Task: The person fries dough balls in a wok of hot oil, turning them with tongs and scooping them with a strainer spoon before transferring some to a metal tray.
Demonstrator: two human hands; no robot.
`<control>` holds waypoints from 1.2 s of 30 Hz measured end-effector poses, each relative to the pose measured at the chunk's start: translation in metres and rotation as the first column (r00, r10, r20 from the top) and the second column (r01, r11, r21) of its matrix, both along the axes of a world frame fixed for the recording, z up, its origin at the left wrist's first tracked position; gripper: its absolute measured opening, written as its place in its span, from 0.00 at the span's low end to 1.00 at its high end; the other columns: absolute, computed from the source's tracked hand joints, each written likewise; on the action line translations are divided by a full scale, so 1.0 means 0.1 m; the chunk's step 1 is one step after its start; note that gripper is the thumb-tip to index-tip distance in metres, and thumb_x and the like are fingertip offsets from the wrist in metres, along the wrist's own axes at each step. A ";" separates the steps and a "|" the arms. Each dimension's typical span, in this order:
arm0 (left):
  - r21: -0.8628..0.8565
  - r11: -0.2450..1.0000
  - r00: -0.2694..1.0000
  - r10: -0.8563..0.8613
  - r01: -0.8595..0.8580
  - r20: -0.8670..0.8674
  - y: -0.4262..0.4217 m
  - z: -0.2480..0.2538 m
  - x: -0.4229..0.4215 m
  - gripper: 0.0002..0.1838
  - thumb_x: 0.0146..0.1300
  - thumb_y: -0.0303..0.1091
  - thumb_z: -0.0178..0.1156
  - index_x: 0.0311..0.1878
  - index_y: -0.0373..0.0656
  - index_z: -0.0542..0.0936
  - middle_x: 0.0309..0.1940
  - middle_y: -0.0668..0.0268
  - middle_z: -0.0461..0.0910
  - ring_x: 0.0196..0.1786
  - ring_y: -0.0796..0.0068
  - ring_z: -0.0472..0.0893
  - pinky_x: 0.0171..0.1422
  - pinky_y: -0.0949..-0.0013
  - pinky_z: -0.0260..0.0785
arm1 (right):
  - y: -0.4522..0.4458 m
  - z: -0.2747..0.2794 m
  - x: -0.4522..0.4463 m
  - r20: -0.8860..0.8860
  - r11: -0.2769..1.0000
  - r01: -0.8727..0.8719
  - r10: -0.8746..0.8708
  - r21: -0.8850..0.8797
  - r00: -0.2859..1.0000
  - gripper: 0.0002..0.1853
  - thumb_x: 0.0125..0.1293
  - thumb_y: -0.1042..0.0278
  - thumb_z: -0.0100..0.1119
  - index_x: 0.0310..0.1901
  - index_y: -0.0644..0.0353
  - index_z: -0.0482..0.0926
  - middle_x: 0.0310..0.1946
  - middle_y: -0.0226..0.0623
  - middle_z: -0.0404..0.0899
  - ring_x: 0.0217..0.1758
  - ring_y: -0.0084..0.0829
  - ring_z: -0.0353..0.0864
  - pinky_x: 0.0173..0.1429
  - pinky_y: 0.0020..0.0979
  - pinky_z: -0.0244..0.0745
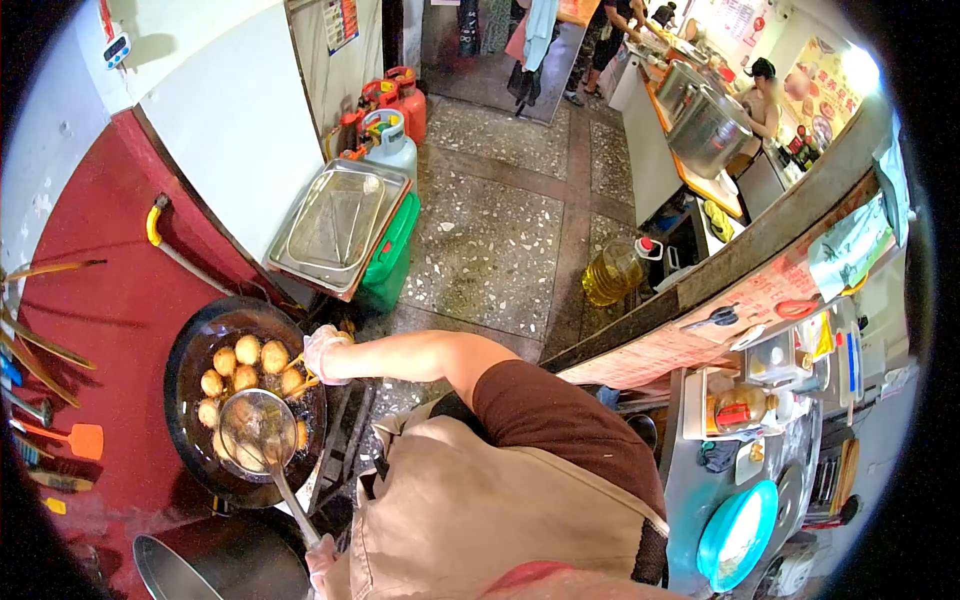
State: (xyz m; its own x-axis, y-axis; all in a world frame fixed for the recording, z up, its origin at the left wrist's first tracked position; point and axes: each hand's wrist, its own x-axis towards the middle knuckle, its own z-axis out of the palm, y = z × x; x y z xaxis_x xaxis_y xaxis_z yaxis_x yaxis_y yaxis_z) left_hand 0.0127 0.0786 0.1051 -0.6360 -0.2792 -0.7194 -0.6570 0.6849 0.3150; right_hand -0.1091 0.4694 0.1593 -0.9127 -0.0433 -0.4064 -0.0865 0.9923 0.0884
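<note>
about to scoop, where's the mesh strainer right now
In the head view, left side, the mesh strainer is over the black wok, beside the browned balls.

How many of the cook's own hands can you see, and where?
2: the right hand is beside the rim of the wok; the left hand holds the handle of the strainer.

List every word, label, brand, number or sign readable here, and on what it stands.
Nothing can be quoted with certainty.
Yellow wall poster: characters too blurred.
White-and-red wall poster: too blurred.
Colourful wall sheet: print too small.
Red-printed covering: characters too blurred.
Small wall device: display too small.
Hanging dark cloth: pale marks too small.
</note>
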 end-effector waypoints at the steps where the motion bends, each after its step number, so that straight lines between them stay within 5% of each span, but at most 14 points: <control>1: 0.012 0.968 0.968 -0.251 0.251 -0.026 -0.26 -0.29 -0.03 0.17 0.53 0.43 0.59 0.29 0.36 0.77 0.20 0.62 0.74 0.23 0.71 0.71 0.28 0.63 0.62 | 0.00 -0.07 -0.03 -0.017 1.000 0.005 -0.005 0.000 1.000 0.18 0.47 0.61 0.68 0.42 0.51 0.84 0.41 0.29 0.83 0.48 0.31 0.81 0.42 0.37 0.75; 3: 0.017 0.876 0.875 -0.481 0.483 -0.050 -0.30 -0.31 -0.02 0.19 0.56 0.46 0.57 0.37 0.37 0.80 0.27 0.57 0.79 0.30 0.66 0.76 0.36 0.59 0.67 | -0.01 -0.11 -0.05 -0.030 1.000 0.005 -0.005 -0.002 1.000 0.18 0.47 0.60 0.68 0.42 0.51 0.84 0.41 0.29 0.83 0.48 0.31 0.80 0.42 0.37 0.75; 5: -0.048 0.977 0.978 -0.204 0.206 0.053 0.11 0.20 0.02 0.16 0.58 0.45 0.54 0.32 0.40 0.80 0.23 0.61 0.76 0.28 0.71 0.74 0.35 0.62 0.66 | -0.01 -0.06 -0.05 -0.017 1.000 -0.006 0.006 -0.001 1.000 0.18 0.47 0.60 0.68 0.42 0.51 0.84 0.42 0.29 0.83 0.48 0.31 0.80 0.42 0.38 0.75; 7: 0.004 0.963 0.962 -0.269 0.269 0.044 0.03 0.07 0.01 0.17 0.58 0.45 0.54 0.27 0.39 0.77 0.18 0.64 0.72 0.25 0.72 0.68 0.33 0.62 0.63 | 0.00 -0.04 -0.04 -0.031 1.000 -0.017 0.016 -0.016 0.999 0.17 0.47 0.60 0.68 0.41 0.52 0.84 0.41 0.30 0.83 0.48 0.32 0.81 0.41 0.38 0.75; 9: -0.008 0.999 0.998 -0.048 0.048 0.034 0.02 -0.01 0.03 0.18 0.58 0.44 0.54 0.24 0.37 0.73 0.16 0.65 0.68 0.24 0.73 0.64 0.30 0.61 0.61 | 0.02 0.06 0.00 -0.010 0.996 -0.093 0.093 0.017 0.996 0.17 0.54 0.64 0.62 0.46 0.61 0.81 0.42 0.34 0.82 0.44 0.31 0.82 0.38 0.35 0.74; 10: 0.082 0.954 0.957 -0.287 0.290 -0.042 -0.07 0.05 0.04 0.18 0.58 0.43 0.55 0.23 0.35 0.72 0.16 0.66 0.67 0.23 0.74 0.62 0.28 0.61 0.58 | 0.02 0.10 0.03 -0.020 0.995 -0.099 0.099 0.007 0.995 0.19 0.55 0.65 0.60 0.48 0.64 0.79 0.40 0.33 0.82 0.43 0.31 0.82 0.38 0.35 0.74; 20: 0.150 0.986 0.998 -0.069 0.069 -0.004 0.03 0.18 0.08 0.16 0.58 0.39 0.56 0.21 0.38 0.70 0.15 0.72 0.63 0.22 0.78 0.61 0.26 0.64 0.55 | 0.02 0.08 -0.05 0.038 0.988 -0.151 0.150 0.032 0.988 0.18 0.53 0.65 0.63 0.47 0.59 0.80 0.41 0.30 0.83 0.44 0.30 0.82 0.40 0.33 0.76; 26: 0.217 0.877 0.900 -0.390 0.428 -0.195 0.02 0.23 0.06 0.16 0.59 0.39 0.55 0.23 0.37 0.71 0.15 0.70 0.62 0.21 0.78 0.61 0.26 0.64 0.55 | 0.09 0.09 -0.14 0.049 0.996 -0.088 0.089 -0.029 0.995 0.13 0.52 0.64 0.64 0.42 0.52 0.84 0.43 0.28 0.83 0.47 0.28 0.82 0.43 0.31 0.77; 29: 0.098 0.991 0.996 -0.094 0.093 0.005 0.04 0.14 0.06 0.13 0.60 0.38 0.54 0.26 0.38 0.72 0.15 0.64 0.64 0.20 0.76 0.62 0.26 0.64 0.55 | 0.09 0.10 -0.13 0.033 0.995 -0.099 0.100 -0.020 0.994 0.16 0.51 0.65 0.64 0.44 0.53 0.82 0.42 0.28 0.83 0.47 0.28 0.81 0.43 0.31 0.77; 31: 0.225 0.909 0.934 -0.325 0.351 -0.145 -0.16 0.03 0.03 0.13 0.52 0.40 0.57 0.21 0.41 0.74 0.13 0.68 0.68 0.16 0.76 0.67 0.22 0.64 0.60 | 0.08 0.22 -0.10 0.091 0.994 -0.105 0.103 0.012 0.990 0.18 0.52 0.66 0.62 0.47 0.53 0.80 0.44 0.28 0.82 0.47 0.28 0.81 0.41 0.31 0.77; 33: -0.475 0.348 0.186 -0.916 0.808 -0.356 -0.54 -0.33 0.11 0.10 0.54 0.42 0.56 0.33 0.47 0.77 0.17 0.69 0.73 0.19 0.77 0.73 0.22 0.67 0.66 | 0.09 -0.04 -0.17 0.049 0.995 -0.104 0.104 -0.007 0.993 0.16 0.55 0.66 0.57 0.47 0.53 0.79 0.46 0.30 0.80 0.46 0.27 0.80 0.39 0.30 0.77; 34: -0.365 0.670 0.414 -0.710 0.646 -0.570 -0.50 -0.41 0.31 0.10 0.59 0.41 0.52 0.41 0.51 0.77 0.21 0.70 0.74 0.21 0.76 0.74 0.21 0.69 0.66 | 0.09 0.16 -0.11 0.092 0.992 -0.119 0.116 0.029 0.989 0.16 0.56 0.65 0.55 0.47 0.54 0.80 0.45 0.32 0.80 0.46 0.27 0.81 0.39 0.30 0.77; 35: -0.219 0.731 0.636 -0.674 0.646 -0.374 -0.01 0.35 0.35 0.13 0.57 0.42 0.62 0.43 0.48 0.81 0.28 0.60 0.76 0.29 0.65 0.77 0.29 0.65 0.71 | 0.11 0.23 -0.08 0.052 0.994 -0.111 0.109 0.020 0.993 0.15 0.56 0.65 0.54 0.45 0.54 0.81 0.43 0.35 0.81 0.45 0.29 0.81 0.41 0.31 0.77; 36: -0.483 0.527 0.204 -0.794 0.699 -0.572 -0.28 -0.17 0.32 0.15 0.66 0.42 0.45 0.46 0.49 0.78 0.25 0.67 0.78 0.25 0.76 0.77 0.25 0.67 0.69 | 0.13 0.00 -0.14 -0.083 0.999 -0.012 0.009 -0.041 0.997 0.12 0.57 0.62 0.55 0.41 0.53 0.84 0.44 0.36 0.82 0.48 0.33 0.81 0.45 0.32 0.77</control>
State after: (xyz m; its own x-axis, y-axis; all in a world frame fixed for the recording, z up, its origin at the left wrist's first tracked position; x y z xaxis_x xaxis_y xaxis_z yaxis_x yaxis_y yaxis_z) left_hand 0.0446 0.0504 0.0884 -0.8179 0.5750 0.0215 0.5607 0.7881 0.2540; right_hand -0.1234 0.4828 0.1589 -0.9423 -0.0686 -0.3275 -0.0913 0.9943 0.0544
